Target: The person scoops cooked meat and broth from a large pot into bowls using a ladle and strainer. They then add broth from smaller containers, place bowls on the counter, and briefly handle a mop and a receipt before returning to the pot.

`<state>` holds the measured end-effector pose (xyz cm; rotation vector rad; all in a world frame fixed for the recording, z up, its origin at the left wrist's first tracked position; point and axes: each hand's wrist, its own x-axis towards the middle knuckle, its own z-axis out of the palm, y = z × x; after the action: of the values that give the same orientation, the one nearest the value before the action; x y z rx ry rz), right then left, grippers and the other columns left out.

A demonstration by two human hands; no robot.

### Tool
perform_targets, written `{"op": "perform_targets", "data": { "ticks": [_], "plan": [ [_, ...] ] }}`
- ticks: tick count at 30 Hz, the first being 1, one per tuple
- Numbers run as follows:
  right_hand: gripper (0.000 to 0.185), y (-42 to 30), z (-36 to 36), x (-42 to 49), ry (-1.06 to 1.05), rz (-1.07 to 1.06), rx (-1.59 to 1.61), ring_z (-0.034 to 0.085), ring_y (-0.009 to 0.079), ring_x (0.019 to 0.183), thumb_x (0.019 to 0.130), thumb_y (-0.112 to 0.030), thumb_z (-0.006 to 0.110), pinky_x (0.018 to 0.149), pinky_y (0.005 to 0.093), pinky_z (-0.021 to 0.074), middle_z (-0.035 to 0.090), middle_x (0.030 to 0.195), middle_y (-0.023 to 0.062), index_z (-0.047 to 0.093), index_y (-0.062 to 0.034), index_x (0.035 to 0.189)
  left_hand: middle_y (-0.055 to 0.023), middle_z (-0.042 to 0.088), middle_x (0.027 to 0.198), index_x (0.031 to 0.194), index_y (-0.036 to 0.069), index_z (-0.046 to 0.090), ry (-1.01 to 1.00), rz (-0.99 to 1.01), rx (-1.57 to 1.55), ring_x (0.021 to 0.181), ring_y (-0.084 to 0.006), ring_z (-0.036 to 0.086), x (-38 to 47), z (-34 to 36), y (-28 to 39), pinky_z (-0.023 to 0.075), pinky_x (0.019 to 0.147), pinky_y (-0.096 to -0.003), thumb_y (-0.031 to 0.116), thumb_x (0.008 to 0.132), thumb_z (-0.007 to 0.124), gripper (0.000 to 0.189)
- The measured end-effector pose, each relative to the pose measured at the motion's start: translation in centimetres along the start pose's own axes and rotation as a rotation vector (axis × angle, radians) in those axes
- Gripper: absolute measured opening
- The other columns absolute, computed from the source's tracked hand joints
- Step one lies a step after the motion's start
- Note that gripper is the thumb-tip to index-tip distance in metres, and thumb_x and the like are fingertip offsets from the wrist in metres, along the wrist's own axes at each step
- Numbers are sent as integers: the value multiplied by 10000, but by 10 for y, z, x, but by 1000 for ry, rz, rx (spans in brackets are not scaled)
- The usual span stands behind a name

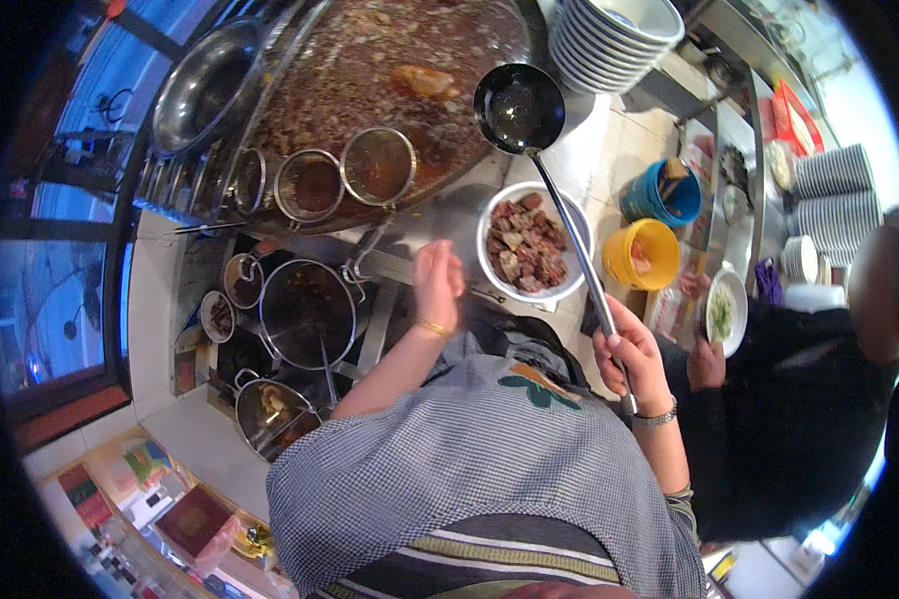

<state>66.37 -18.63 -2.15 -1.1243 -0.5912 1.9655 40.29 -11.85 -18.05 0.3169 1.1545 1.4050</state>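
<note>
My right hand [633, 356] grips the long steel handle of a ladle [519, 108]. The ladle's dark, round bowl hangs near the right rim of a large pan of reddish-brown broth [330, 82], with a little liquid visible inside. Below it, the handle passes over the right side of a white bowl [487, 258] of chopped cooked meat [524, 247]. My left hand [436, 288], slightly blurred, is raised just left of that bowl and holds nothing. Round-rimmed strainers [378, 166] sit along the pan's near edge, left of my left hand.
Stacked white bowls [614, 49] stand at the pan's right. Blue [659, 195] and yellow [640, 254] buckets are farther right. A co-worker's hand [708, 365] holds a bowl of chopped greens [720, 313]. Left are a deep pot [264, 299], a divided pot [241, 427] and a metal basin [210, 86].
</note>
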Motion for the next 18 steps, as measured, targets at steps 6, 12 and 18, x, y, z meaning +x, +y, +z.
{"op": "perform_targets", "data": {
  "ticks": [6, 12, 18],
  "plan": [
    [564, 3, -24, -72, 182, 97, -465, 395, 12, 458, 912, -60, 483, 395, 163, 342, 469, 709, -49, 299, -76, 1444, -130, 641, 886, 1279, 29, 263, -470, -399, 506, 520, -116, 555, -11, -11, -24, 408, 376, -215, 288, 928, 590, 546],
    [623, 23, -45, -83, 252, -216, -1579, 588, 336, 660, 851, -14, 508, 593, 421, 509, 560, 857, 176, 294, -49, 1435, -116, 622, 744, 905, -20, 550, -415, -573, 227, 559, -173, 603, 4, 8, -50, 414, 383, -279, 107, 887, 494, 140],
    [645, 46, -52, -87, 392, -207, -1712, 569, 336, 602, 831, -18, 548, 535, 415, 496, 532, 829, 168, 301, -19, 1427, -114, 614, 793, 1086, 6, 476, -416, -417, 455, 492, -168, 586, 8, 25, -31, 428, 354, -254, 84, 848, 481, 250]
  ]
}}
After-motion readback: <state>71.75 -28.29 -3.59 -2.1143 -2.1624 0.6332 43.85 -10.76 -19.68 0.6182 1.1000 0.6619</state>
